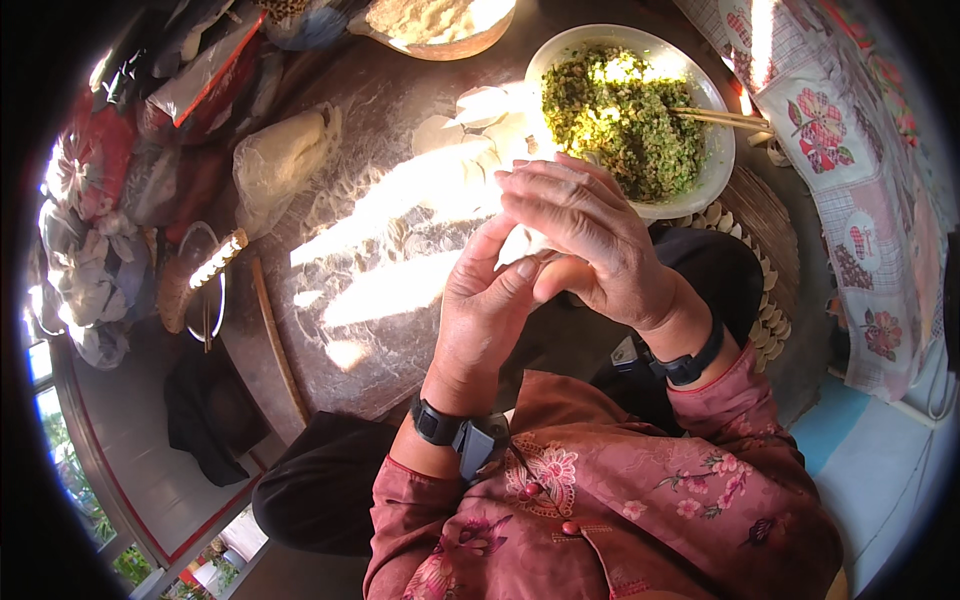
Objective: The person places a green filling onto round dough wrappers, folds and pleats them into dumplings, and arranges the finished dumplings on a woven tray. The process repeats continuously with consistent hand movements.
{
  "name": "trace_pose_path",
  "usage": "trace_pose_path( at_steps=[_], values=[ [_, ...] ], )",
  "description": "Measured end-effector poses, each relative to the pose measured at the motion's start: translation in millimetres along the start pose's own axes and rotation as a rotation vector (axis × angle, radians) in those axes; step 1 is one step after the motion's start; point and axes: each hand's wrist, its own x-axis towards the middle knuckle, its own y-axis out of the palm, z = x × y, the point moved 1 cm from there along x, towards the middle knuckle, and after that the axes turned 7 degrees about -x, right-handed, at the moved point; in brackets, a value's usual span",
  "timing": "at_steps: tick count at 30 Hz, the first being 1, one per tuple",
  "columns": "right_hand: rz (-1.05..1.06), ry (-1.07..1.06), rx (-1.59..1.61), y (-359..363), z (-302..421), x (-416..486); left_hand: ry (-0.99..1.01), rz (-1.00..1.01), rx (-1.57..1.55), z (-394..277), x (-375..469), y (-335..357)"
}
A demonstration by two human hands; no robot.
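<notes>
Between the fingers of my left hand (487,292) and my right hand (589,232) is a small white dough dumpling (523,244), pinched from both sides and partly hidden. Just beyond my right hand stands a white bowl (720,161) of chopped green filling (622,112), with wooden chopsticks (720,118) resting in it. Round dough wrappers (439,135) lie in bright sunlight on the floured board beyond my hands. Rows of pale dumplings (772,330) sit on a round ribbed tray (765,217) at the right, partly hidden by my knee.
A bowl of flour (442,30) stands at the top. A plastic bag with dough (281,161) lies on the left of the board, a thin wooden rolling pin (277,337) near its left edge. Tied plastic bags (97,262) crowd the far left; a flowered cloth (825,127) hangs at the right.
</notes>
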Motion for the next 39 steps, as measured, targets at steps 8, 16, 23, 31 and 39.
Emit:
trace_pose_path(
  at_steps=[8, 16, 23, 31, 39],
  values=[
    [0.003, -0.060, -0.029, -16, -2, -6, -0.028, -0.011, 0.079, 5, 0, 16],
    [-0.049, -0.074, -0.011, -24, 2, -7, 0.058, -0.067, 0.635, 2, 1, 27],
    [-0.484, 0.136, 0.379, -125, -17, -36, 0.006, 0.013, 0.687, 6, 16, 31],
    [-1.012, 0.873, 0.205, -264, -153, -221, -0.007, -0.203, 0.787, -6, 21, -25],
    [-0.702, 1.687, -0.517, -266, -234, -491, -0.112, -0.370, 0.958, 1, 4, -55]
  ],
)
